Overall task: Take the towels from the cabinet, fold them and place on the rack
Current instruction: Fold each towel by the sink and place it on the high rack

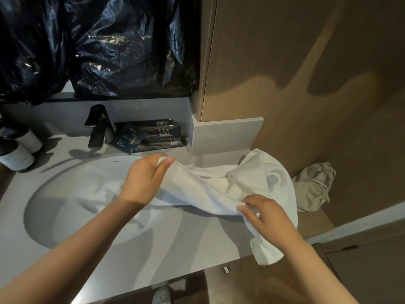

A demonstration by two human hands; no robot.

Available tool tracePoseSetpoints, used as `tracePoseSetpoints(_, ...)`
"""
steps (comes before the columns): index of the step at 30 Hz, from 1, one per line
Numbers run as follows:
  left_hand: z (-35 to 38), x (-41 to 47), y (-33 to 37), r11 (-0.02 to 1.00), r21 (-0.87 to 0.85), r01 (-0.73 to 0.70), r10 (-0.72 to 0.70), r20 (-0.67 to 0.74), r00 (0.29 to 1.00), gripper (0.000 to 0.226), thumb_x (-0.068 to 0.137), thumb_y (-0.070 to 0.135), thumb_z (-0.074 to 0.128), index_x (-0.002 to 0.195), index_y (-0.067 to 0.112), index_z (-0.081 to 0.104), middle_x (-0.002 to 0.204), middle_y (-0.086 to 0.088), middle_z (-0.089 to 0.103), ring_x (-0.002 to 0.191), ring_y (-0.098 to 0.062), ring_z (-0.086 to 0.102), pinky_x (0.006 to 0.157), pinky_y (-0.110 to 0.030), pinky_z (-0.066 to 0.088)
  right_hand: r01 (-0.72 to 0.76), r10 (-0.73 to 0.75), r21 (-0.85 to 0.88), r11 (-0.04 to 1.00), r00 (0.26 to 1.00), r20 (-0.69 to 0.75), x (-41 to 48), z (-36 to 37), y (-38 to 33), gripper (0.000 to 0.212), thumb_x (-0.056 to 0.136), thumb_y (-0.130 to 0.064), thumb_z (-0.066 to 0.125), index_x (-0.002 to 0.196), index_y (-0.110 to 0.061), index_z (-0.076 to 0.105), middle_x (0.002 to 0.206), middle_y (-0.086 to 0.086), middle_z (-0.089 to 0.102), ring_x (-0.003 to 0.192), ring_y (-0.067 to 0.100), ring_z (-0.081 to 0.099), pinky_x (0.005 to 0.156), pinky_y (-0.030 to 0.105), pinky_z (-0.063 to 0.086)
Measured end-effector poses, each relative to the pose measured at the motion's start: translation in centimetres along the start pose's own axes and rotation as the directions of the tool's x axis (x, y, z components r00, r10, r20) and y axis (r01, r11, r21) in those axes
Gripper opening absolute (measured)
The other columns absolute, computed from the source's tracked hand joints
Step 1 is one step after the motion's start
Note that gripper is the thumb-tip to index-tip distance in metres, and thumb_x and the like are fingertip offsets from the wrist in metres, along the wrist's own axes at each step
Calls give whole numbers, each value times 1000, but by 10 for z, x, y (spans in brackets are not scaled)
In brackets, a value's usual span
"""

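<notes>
White and rumpled, the towel (219,194) stretches between both hands above the right part of the grey table (175,242). The left hand (144,178) pinches one corner between thumb and fingers, over the right rim of the sink (72,194). The right hand (267,218) grips the towel's near edge with curled fingers, and a loose end hangs below it past the table's front edge. The rest of the towel bunches on the table by the wall. A dark tap (98,126) and dark packets (153,134) stand behind the sink, beneath crinkled black plastic sheeting (109,47). A grey cloth bag (313,187) lies just right of the towel.
</notes>
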State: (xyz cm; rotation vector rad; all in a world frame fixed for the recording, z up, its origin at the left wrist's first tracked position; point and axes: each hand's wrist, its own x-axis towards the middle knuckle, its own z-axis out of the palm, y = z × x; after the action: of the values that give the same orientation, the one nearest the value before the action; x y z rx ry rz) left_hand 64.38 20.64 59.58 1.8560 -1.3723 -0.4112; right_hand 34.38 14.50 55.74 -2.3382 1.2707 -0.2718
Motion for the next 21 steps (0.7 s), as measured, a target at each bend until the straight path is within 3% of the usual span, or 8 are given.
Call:
tracePoseSetpoints(2,-2,3,3,1000,-7,-22,22,-4,1000,30,99,35,47,70,34,54,70,13,58,70,-7,55,61,-18,35,-21,21,-56,998,1000,-1,-3,-7,9,25,97,-46,49,104,-29,65,102,-13,65,89,4,59,81,13,43)
tracePoseSetpoints(5,-1,10,6,999,-5,-49,48,-48,998,32,99,37,48,68,30,54,67,11,57,67,-8,55,60,-25,38,-4,3,-98,995,1000,-2,1,-20,9,13,98,-44,47,95,-36,57,98,-12,64,83,3,57,77,8,38)
tracePoseSetpoints(9,-13,31,18,998,-9,-57,55,-168,984,27,99,37,49,75,27,57,66,16,56,65,-2,53,58,-22,36,73,-94,-115,991,977,-190,27,-58,-8,16,100,-29,53,89,-24,63,86,-4,67,78,16,60,71,14,41)
tracePoseSetpoints(11,-25,46,30,998,4,-69,68,-240,968,27,99,37,48,76,27,56,65,18,54,64,1,51,57,-17,33,148,-188,-151,977,934,-302,47,-91,-21,18,99,-25,55,83,-17,62,78,0,64,72,21,60,65,27,44)
tracePoseSetpoints(14,-49,72,58,994,-48,-101,77,-358,930,38,100,38,47,63,28,47,56,11,50,56,-3,48,53,-23,32,221,-306,-244,944,863,-403,75,-151,-45,16,99,-24,55,84,-17,61,77,0,64,71,21,60,64,31,45)
tracePoseSetpoints(18,-83,104,104,978,-137,-160,77,-473,878,43,100,42,45,66,16,51,56,2,48,54,-10,45,51,-26,32,224,-400,-378,898,773,-492,99,-218,-76,18,101,-29,51,93,-19,65,80,-4,66,70,14,61,64,25,48)
tracePoseSetpoints(21,-107,123,142,963,-131,-237,131,-540,831,46,100,41,46,61,18,44,53,2,41,50,-11,39,47,-22,27,212,-429,-407,889,698,-574,109,-260,-100,23,101,-30,50,94,-17,66,79,-3,66,69,12,61,65,24,51)
